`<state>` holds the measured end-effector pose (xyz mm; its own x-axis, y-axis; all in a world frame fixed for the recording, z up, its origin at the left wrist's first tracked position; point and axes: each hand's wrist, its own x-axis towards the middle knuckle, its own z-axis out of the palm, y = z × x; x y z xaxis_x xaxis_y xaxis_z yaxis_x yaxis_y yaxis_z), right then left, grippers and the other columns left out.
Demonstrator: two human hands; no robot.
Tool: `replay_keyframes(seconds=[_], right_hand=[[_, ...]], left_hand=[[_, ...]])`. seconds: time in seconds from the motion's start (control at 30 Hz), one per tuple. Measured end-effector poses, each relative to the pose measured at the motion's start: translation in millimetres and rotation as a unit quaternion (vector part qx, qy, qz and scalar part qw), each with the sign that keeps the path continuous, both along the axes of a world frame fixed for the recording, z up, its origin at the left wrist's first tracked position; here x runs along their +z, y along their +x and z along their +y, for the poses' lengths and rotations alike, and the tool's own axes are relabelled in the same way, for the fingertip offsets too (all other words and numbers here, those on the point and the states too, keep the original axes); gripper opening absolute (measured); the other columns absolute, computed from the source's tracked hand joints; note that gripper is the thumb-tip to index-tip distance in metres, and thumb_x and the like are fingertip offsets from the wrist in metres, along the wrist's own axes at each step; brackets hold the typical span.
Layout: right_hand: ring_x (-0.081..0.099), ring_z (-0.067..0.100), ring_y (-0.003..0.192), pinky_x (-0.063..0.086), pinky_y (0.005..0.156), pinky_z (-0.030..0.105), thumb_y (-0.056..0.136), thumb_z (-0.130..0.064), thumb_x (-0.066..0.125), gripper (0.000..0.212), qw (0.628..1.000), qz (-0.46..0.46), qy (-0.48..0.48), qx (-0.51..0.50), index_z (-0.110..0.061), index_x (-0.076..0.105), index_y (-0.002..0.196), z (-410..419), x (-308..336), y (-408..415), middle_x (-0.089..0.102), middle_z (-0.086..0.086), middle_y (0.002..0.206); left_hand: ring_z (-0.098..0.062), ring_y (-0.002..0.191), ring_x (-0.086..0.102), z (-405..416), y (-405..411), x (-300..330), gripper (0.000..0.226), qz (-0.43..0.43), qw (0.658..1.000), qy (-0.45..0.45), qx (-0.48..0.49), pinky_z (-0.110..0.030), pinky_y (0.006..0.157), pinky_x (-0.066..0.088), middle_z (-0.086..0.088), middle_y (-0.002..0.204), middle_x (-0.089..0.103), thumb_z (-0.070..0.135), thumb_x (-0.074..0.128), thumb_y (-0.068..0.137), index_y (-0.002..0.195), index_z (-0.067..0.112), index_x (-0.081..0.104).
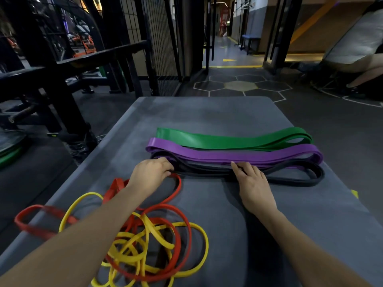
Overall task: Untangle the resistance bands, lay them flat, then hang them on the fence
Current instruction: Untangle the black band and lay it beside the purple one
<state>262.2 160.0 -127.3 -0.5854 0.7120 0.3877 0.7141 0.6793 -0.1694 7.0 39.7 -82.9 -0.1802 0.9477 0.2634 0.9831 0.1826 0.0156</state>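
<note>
A red band (31, 224) is hanging over the left edge of the grey mat (217, 112). Beside it, red and yellow bands (149, 245) are lying tangled in 1 heap at the near left. The left hand (150, 175) is curling its fingers onto the left end of the black band (300, 180), gripping it there. The right hand (251, 184) is resting flat on the middle of that band, fingers straight and pressing down. Behind it, the purple band (228, 155) and the green band (217, 139) are lying flat, side by side. The black mesh fence (161, 38) is standing well beyond the mat's far left.
</note>
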Motion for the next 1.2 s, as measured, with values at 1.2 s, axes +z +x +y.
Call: replay_keyframes(seconds=[1.2], right_hand=[[0.052,0.032,0.098,0.044,0.085,0.039,0.075,0.005,0.052,0.061,1.000,0.004,0.003,-0.004,-0.011,0.049,0.134,-0.9,0.3,-0.8,0.059,0.007,0.110]], left_hand=[[-0.018,0.113,0.056,14.7,4.4,14.4,0.025,0.069,0.993,-0.060,0.069,-0.030,0.086,0.043,0.003,0.119,0.059,0.025,0.048,0.094,0.116,0.027,0.060]])
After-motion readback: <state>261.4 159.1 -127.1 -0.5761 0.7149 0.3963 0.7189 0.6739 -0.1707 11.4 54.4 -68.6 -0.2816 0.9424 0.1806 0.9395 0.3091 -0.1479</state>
